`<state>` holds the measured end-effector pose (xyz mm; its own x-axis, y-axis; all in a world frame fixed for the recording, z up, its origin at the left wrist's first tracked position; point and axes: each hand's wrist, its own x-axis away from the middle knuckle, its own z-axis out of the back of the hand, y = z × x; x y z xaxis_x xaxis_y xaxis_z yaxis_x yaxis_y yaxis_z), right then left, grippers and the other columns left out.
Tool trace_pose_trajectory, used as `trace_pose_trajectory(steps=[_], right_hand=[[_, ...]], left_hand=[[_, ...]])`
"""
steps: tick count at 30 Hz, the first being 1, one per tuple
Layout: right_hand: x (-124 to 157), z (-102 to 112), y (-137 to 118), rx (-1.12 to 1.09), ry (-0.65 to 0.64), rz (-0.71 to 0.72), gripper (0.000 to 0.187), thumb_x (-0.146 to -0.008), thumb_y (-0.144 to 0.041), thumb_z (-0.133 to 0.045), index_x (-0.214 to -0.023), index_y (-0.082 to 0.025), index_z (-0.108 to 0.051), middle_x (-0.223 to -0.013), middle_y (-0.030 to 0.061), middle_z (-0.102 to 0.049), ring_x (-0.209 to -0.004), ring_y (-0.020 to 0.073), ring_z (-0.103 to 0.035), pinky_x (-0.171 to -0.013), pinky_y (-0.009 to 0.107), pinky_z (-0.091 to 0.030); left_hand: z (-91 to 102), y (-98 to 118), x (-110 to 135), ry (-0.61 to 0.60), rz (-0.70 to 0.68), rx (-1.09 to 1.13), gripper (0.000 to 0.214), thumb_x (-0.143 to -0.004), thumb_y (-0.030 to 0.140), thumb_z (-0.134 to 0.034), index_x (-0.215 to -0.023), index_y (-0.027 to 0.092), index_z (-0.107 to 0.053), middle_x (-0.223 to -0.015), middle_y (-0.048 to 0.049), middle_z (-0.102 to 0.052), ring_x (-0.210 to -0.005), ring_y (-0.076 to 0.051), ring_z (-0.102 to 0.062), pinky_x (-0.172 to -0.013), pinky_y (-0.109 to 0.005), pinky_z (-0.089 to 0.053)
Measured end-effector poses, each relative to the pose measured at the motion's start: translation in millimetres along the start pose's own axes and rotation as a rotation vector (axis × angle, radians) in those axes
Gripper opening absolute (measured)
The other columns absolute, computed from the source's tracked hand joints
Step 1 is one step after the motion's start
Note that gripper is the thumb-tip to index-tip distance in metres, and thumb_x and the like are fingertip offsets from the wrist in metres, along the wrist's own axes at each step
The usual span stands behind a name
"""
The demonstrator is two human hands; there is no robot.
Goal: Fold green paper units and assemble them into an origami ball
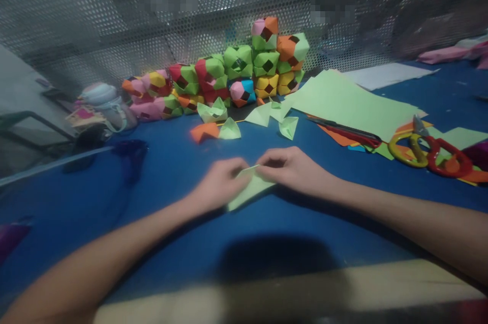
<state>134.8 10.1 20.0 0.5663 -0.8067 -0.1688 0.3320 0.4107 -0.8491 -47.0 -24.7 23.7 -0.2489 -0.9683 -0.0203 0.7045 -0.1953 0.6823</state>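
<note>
Both my hands press on a small folded piece of light green paper lying on the blue table. My left hand has its fingers curled onto the paper's left part. My right hand pinches the paper's upper right edge. Just beyond the hands lie several small folded paper pieces, one orange and the others light green.
A stack of several colourful origami cubes stands against a perforated metal wall. Light green paper sheets and scissors with yellow and red handles lie at the right. A small bottle sits at the left.
</note>
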Motion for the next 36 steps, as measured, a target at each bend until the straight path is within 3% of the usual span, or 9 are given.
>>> trace_pose_trajectory(steps=[9, 16, 20, 26, 36], right_hand=[[0.0, 1.5, 1.1, -0.042, -0.078, -0.032, 0.022, -0.078, -0.027, -0.055, -0.084, -0.014, -0.071, -0.073, 0.0027, -0.067, -0.062, 0.0119, -0.053, -0.055, 0.023, -0.040], [-0.1, 1.3, -1.8, -0.012, -0.020, -0.107, 0.018, -0.075, -0.019, -0.054, -0.075, -0.013, -0.071, -0.068, 0.0023, -0.066, -0.061, 0.0118, -0.053, -0.055, 0.023, -0.040], [0.7, 0.0, -4.1, -0.020, 0.006, -0.104, 0.018, -0.073, -0.020, -0.055, -0.072, -0.012, -0.070, -0.063, 0.0010, -0.064, -0.058, 0.0109, -0.051, -0.054, 0.022, -0.039], [0.8, 1.4, -2.7, -0.042, -0.032, -0.126, 0.021, -0.074, -0.025, -0.055, -0.079, -0.014, -0.072, -0.069, 0.0027, -0.067, -0.060, 0.0121, -0.053, -0.054, 0.023, -0.040], [0.5, 3.2, -2.8, -0.017, -0.014, -0.114, 0.020, -0.075, -0.022, -0.054, -0.075, -0.014, -0.072, -0.070, 0.0026, -0.068, -0.063, 0.0132, -0.056, -0.057, 0.024, -0.042]], left_hand=[[0.1, 2.5, 0.4, -0.019, 0.017, 0.026, 0.018, -0.079, 0.028, -0.053, -0.069, 0.015, -0.059, -0.059, 0.0029, -0.051, -0.055, -0.009, -0.042, -0.052, -0.021, -0.033], [0.4, 2.1, 0.3, -0.042, 0.065, 0.055, 0.014, -0.077, 0.026, -0.054, -0.074, 0.015, -0.062, -0.061, 0.0026, -0.053, -0.055, -0.009, -0.042, -0.051, -0.021, -0.034], [1.8, 6.1, 0.9, -0.077, 0.084, 0.079, 0.022, -0.078, 0.034, -0.055, -0.081, 0.014, -0.065, -0.063, 0.0021, -0.054, -0.056, -0.009, -0.042, -0.050, -0.020, -0.032], [3.1, 2.0, -1.4, -0.071, 0.062, 0.094, 0.031, -0.081, 0.039, -0.050, -0.072, 0.013, -0.065, -0.062, 0.0012, -0.055, -0.055, -0.009, -0.041, -0.050, -0.021, -0.030], [5.9, -1.3, -2.5, -0.093, 0.056, 0.068, 0.028, -0.081, 0.034, -0.051, -0.072, 0.013, -0.066, -0.062, 0.0009, -0.055, -0.056, -0.009, -0.042, -0.051, -0.021, -0.032]])
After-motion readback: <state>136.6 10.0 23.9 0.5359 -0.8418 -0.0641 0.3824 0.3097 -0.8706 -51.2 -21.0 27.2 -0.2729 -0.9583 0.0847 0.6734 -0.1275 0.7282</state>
